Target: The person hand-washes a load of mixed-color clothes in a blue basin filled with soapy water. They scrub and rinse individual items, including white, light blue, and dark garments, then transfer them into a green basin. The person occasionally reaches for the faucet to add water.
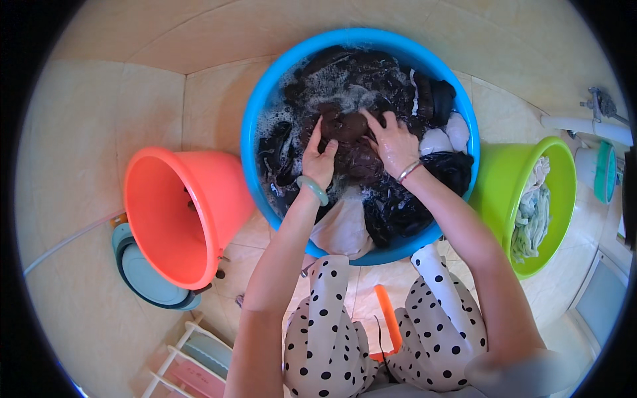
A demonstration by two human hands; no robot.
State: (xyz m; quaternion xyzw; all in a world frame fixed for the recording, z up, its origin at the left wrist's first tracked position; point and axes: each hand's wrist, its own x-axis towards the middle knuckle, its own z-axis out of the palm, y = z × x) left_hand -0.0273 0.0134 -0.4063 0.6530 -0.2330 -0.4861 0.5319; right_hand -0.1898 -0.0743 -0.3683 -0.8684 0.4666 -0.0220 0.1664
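Observation:
A big blue wash basin [255,119] holds soapy water and several dark wet garments. Both my hands are in it on a dark brown garment [348,126]. My left hand [318,156], with a pale green bangle on the wrist, grips the cloth from the left. My right hand [393,142], with a thin bracelet, presses and holds the same cloth from the right. A pale pink cloth [342,229] hangs over the basin's near rim, and white pieces [444,136] lie at the right side.
An orange bucket [162,219] lies tilted at the left, over a grey-blue basin [142,278]. A green bucket [504,182] at the right holds pale green laundry. My knees in dotted white trousers [325,331] are below, with an orange stool edge [388,318] between them. Tiled floor around.

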